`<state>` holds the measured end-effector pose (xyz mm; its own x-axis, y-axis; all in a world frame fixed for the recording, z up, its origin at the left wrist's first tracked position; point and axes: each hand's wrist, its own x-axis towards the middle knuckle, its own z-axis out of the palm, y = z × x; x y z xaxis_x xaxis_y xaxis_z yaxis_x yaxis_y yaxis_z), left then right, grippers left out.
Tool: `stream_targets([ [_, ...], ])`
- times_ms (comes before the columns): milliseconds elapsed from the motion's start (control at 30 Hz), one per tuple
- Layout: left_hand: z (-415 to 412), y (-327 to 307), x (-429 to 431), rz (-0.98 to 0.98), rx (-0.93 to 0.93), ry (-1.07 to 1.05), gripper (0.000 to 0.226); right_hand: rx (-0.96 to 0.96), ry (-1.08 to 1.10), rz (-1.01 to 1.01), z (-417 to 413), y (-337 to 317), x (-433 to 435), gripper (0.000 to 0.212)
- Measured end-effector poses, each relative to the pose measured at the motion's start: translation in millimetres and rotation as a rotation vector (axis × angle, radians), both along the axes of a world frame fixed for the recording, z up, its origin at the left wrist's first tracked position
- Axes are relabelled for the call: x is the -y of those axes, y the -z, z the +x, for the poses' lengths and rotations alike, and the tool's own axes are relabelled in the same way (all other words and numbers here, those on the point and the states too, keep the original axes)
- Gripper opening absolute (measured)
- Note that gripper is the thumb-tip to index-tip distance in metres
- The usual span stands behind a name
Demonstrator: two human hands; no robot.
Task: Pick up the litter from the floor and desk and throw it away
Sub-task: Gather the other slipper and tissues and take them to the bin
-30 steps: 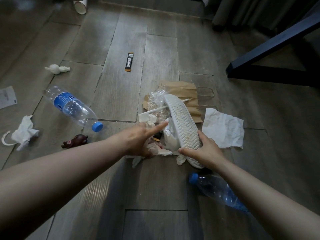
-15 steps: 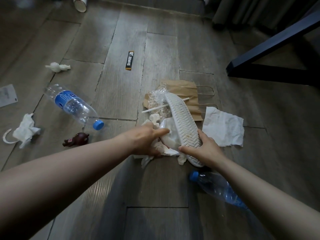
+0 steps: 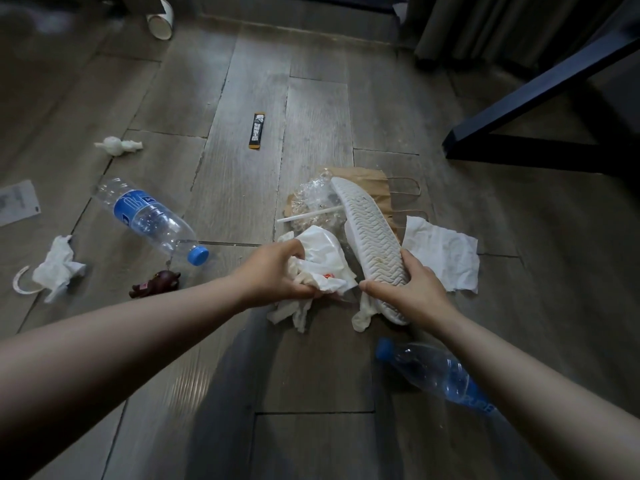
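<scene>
Both your arms are bare and stretched forward and down, and they come close together in the middle. Your left hand shows its back to you; its fingers are curled round a bundle of crumpled white paper and grip it. Your right hand is just beside it, not touching. Its thumb lies along the near heel end of a white shoe, which is sole upward, and its fingers hold the heel from the right side.
</scene>
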<state>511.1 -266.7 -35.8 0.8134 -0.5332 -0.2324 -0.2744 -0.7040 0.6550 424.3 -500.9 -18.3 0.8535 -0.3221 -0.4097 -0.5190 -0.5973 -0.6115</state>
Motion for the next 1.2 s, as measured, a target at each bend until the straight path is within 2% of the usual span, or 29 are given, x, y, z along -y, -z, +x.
stream_targets([
  [100,-6.4,-15.6,-9.6,-0.059,-0.026,-0.063,0.038,0.048,0.012,0.017,-2.6,-15.0,-3.4,0.102],
  [300,-4.5,-47.6,-28.3,-0.046,-0.071,-0.140,0.042,0.097,0.029,0.007,-4.6,-49.8,-0.5,0.106],
  [400,5.1,-64.9,-31.1,-0.083,-0.107,-0.245,0.044,0.073,0.071,-0.012,3.7,-67.1,5.1,0.108],
  [567,-2.5,-98.9,-30.6,-0.190,-0.162,-0.412,0.041,0.004,0.093,0.079,9.1,-106.8,-10.8,0.109],
  [633,-11.4,-117.2,-33.7,-0.190,-0.198,-0.453,0.041,0.013,0.130,0.127,3.8,-126.0,-17.3,0.094],
  [700,-20.9,-140.0,-39.6,-0.151,-0.205,-0.486,0.039,0.026,0.171,0.202,-6.6,-149.5,-24.5,0.066],
  [767,-30.2,-172.6,-45.9,-0.128,-0.217,-0.505,0.038,0.014,0.221,0.269,-19.4,-180.9,-33.9,0.055],
  [900,-40.7,-253.7,-49.6,-0.095,-0.232,-0.517,0.033,0.027,0.292,0.298,-38.6,-255.8,-41.5,0.054],
  [1067,-41.7,-393.9,-39.6,-0.182,-0.231,-0.553,0.048,0.073,0.355,0.308,-51.4,-393.1,-36.5,0.055],
  [1200,-34.0,-525.4,-22.0,-0.324,-0.251,-0.542,0.057,0.157,0.382,0.294,-52.8,-529.0,-26.8,0.088],
])
